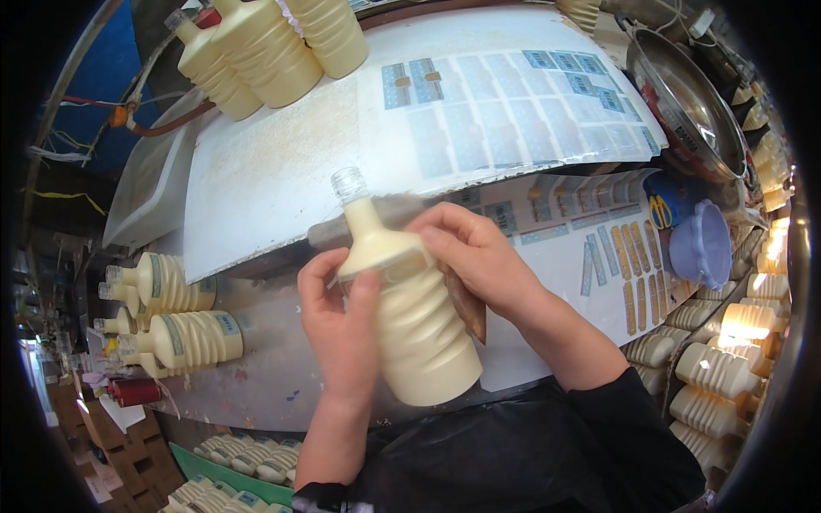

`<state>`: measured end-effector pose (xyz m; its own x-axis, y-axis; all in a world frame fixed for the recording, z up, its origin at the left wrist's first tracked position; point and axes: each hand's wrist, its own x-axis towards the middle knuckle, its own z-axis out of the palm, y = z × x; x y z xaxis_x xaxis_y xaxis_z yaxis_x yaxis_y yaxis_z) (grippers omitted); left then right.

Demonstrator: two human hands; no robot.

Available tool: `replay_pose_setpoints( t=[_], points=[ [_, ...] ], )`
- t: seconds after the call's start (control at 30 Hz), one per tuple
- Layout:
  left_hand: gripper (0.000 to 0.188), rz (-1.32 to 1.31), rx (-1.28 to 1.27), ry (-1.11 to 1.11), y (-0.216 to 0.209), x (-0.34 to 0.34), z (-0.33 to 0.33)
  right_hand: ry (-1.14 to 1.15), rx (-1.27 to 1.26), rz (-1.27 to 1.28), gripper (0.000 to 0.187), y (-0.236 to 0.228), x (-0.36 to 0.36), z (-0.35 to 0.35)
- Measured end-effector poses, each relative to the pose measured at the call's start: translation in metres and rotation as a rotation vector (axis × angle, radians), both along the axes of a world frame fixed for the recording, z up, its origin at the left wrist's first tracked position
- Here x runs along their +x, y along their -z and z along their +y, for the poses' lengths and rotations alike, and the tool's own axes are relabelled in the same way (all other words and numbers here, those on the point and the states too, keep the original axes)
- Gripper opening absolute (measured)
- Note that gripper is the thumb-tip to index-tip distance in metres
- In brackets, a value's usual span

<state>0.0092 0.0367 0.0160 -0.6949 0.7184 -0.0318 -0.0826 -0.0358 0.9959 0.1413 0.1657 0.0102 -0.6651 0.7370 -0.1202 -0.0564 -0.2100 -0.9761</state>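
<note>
A cream ribbed bottle [419, 329] with a clear threaded neck leans across the middle, its neck pointing up and slightly left. Round its shoulder runs a thin see-through label strip [389, 269]. My left hand [338, 321] is closed on the bottle's left side, thumb pressed on the strip's left end. At the right shoulder, my right hand [479, 256] has its thumb and fingers closed against the bottle by the strip's other end. Beneath that palm, a flat brown wedge-shaped piece [466, 309] lies along the bottle; how it is held is partly hidden.
Behind the bottle lies a folded grey cloth [368, 224] on the white board's [282, 188] edge. Label sheets [496, 103] cover the board, with blue and gold strips [633, 274] lower right. Bottles stand back left [265, 60] and lie left [192, 338]. A purple basin [699, 245] sits right.
</note>
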Motion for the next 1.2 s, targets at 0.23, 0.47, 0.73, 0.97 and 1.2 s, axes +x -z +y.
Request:
replay_pose_setpoints(
  t=[0.23,0.47,0.73,0.97,1.2],
  points=[
    [0.036,-0.018,0.006,0.002,0.003,-0.001,-0.001,-0.023,0.164,-0.193,0.034,-0.004,0.004,-0.006],
    [0.036,-0.014,0.023,0.016,0.005,-0.001,-0.002,-0.023,0.094,-0.155,0.035,-0.005,0.003,-0.006],
    [0.036,-0.04,0.027,0.016,0.003,-0.001,-0.001,-0.02,0.13,-0.186,0.038,-0.006,0.004,-0.006],
    [0.035,-0.042,0.042,0.019,0.005,-0.002,-0.002,-0.03,0.118,-0.171,0.031,-0.009,0.003,-0.006],
    [0.036,-0.042,0.034,0.015,0.005,-0.001,-0.001,-0.025,0.112,-0.164,0.036,-0.005,0.004,-0.005]
  ],
)
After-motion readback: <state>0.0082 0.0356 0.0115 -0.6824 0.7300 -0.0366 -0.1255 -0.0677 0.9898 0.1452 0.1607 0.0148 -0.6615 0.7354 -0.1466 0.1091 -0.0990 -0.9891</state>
